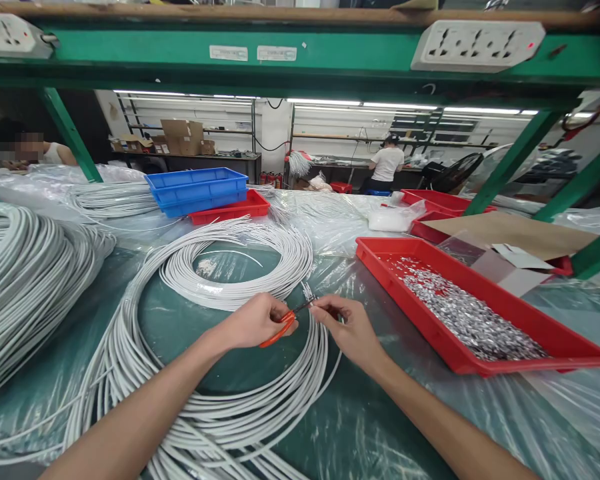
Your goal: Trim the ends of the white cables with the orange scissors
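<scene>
My left hand (260,321) is closed around an orange-handled tool (279,331). Its thin dark metal tip points right, towards the fingers of my other hand; whether it is scissors or pliers I cannot tell. My right hand (349,327) pinches the end of a white cable at that tip, though its fingers partly hide it. Just beyond the fingertips, several cable ends (307,291) stick out in a bunch. Below both hands lies a large loose coil of white cable (245,417), and a smaller coil (220,293) sits behind it on the green tabletop (370,427).
At the right, a red tray (443,343) holds many small shiny metal pieces (460,310). A thick cable coil (30,280) lies at the left. Stacked blue trays (197,190) stand behind, on a red tray (253,205). A green beam (330,50) crosses above. Two people work farther back.
</scene>
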{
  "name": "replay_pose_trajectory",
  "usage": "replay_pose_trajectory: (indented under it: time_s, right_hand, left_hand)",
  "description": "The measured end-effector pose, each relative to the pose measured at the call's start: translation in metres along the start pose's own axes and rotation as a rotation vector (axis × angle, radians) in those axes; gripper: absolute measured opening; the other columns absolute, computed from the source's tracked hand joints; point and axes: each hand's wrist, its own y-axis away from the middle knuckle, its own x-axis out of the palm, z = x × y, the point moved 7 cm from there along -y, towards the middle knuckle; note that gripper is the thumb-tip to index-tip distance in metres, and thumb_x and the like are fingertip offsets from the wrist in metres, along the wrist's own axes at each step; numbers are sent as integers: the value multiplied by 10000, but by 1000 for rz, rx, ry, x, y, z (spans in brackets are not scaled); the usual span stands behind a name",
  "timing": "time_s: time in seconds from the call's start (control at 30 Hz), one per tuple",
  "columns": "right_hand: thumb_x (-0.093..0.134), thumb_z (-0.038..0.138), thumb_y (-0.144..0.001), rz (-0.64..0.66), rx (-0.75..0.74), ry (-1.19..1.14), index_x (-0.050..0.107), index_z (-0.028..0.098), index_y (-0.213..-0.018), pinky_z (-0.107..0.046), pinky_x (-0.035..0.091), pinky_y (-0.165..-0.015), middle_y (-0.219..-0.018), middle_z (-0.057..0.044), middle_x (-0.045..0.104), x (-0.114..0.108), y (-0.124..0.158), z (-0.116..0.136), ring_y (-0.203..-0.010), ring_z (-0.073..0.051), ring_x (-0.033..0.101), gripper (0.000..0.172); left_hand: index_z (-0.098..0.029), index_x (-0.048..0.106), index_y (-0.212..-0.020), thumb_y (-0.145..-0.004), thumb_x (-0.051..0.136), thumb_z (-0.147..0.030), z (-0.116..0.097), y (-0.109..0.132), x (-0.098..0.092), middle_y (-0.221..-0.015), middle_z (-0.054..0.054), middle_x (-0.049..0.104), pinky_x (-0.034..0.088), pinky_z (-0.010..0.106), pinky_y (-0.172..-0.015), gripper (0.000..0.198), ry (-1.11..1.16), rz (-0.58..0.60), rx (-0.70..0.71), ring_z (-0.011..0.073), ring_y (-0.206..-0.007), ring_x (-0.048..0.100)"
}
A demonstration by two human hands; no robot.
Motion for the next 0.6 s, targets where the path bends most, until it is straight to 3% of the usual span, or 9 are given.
replay_pose_trajectory:
  time_s: [0.1, 0.2, 0.37, 0.6]
  right_hand:
    - [604, 422, -849, 111, 36, -109, 610, 166, -682, -284, 349, -603, -624, -8, 515, 8, -2, -1, -619, -150, 450, 306]
    - [614, 451, -838, 143, 53, -181, 574, 171, -626, -276, 338, -593, -598, 1, 473, 8, -3, 3, -598, -140, 425, 353]
    - [653, 486, -808, 215, 145, -273, 570, 176, -576, -274, 348, -612, -604, -18, 487, 7, -2, 4, -676, -174, 497, 396]
    - [679, 451, -795, 203, 244, -376, 596, 162, -581, -278, 340, -672, -662, -31, 556, 9, 1, 0, -771, -186, 533, 369]
  left_hand:
    - [-168, 447, -561, -747, 534, -258, 1, 0, 0, -537, -53, 363, 229, 239, -501, 224, -5, -15, -12, 84, -529, 303]
    - [-166, 452, -560, -751, 564, -281, 0, 0, 0, -552, -51, 363, 226, 238, -510, 249, -15, -32, -6, 87, -546, 309]
    - [-156, 531, -593, -768, 522, -242, -4, 0, 1, -547, -46, 410, 240, 241, -516, 195, -32, -25, 24, 90, -537, 345]
    - [-158, 507, -574, -739, 507, -188, -7, 2, 0, -536, -45, 405, 250, 241, -493, 167, -9, -8, 22, 88, -530, 333]
